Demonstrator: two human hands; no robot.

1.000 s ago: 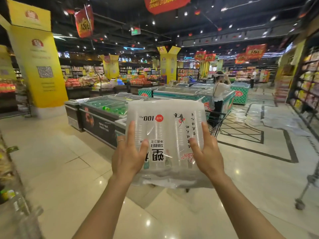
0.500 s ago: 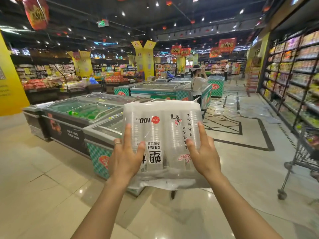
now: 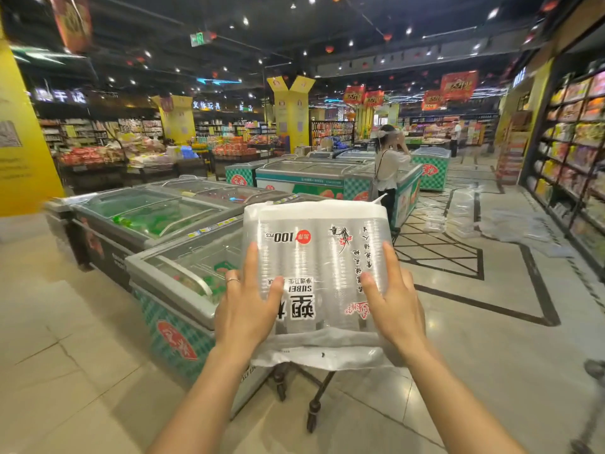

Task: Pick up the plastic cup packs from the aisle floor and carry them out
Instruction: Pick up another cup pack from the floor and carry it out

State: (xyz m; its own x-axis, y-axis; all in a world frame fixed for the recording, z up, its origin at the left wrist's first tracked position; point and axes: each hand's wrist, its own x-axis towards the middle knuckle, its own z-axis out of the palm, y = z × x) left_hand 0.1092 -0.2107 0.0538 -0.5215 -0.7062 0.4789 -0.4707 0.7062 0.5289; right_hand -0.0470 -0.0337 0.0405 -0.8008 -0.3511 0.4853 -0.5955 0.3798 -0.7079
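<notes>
Arms stretch straight ahead. The left hand and right hand lie flat on the near face of the pack, backs to the camera. The fingers are straight and spread, pointing away, and both thumbs angle inward across the print. It's a flat press from both sides, neither hand clenched: the left is on the pack's left part, the right on its right. A ring shows on a left finger.

The pack is up in front of the person, well off the floor. It's a clear wrap full of stacked cups, with the print upside down and loose film hanging off the near edge. What carries it from below is hidden.

Right under it, the black legs and castors of a cart poke out; I can't tell whether the pack touches the cart.

Just left stands a freezer with green and red packets under its glass lid. More freezers run behind it, with green goods under their lids too. Past the pack, a person in a white top stands beside them, hands raised to the head.

Further down on the right, more clear packs lie on the floor near the shelves, which are crammed with coloured packets. A yellow pillar rises beyond the freezers.
</notes>
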